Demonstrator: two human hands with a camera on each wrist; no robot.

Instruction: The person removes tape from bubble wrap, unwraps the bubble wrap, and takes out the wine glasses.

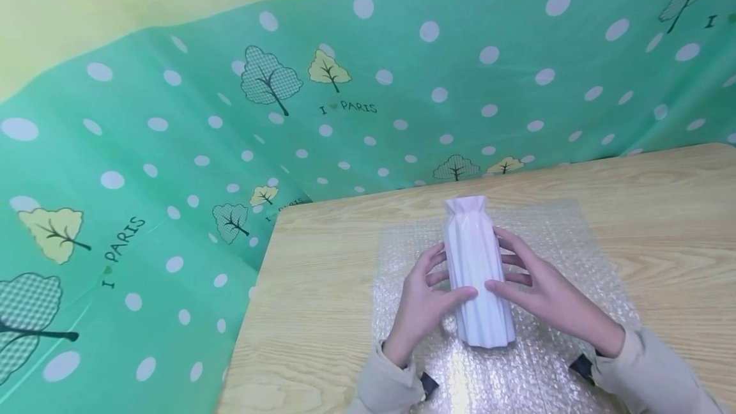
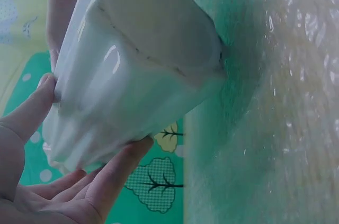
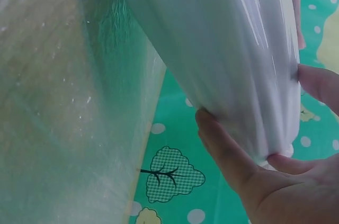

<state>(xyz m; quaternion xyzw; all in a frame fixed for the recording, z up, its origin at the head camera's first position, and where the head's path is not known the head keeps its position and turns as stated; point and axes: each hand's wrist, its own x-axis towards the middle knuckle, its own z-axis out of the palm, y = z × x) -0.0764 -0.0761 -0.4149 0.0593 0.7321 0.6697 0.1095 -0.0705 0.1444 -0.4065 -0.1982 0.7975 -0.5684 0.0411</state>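
A white vase (image 1: 475,254) with pleated sides and a pinched neck is held between both hands, its neck toward the back of the table. My left hand (image 1: 423,299) grips its left side, thumb on the front and fingers round the flank. From the other side my right hand (image 1: 540,283) holds it the same way. The left wrist view shows the vase's flat base (image 2: 159,20) tilted up off the bubble wrap (image 2: 275,144). Whether its lower edge touches the wrap, I cannot tell. Most of the vase's far side is hidden.
The sheet of bubble wrap lies flat on a light wooden table (image 1: 305,286). Behind and to the left hangs a green dotted curtain (image 1: 322,165) with printed trees. Small black pieces (image 1: 429,386) show beside both sleeves.
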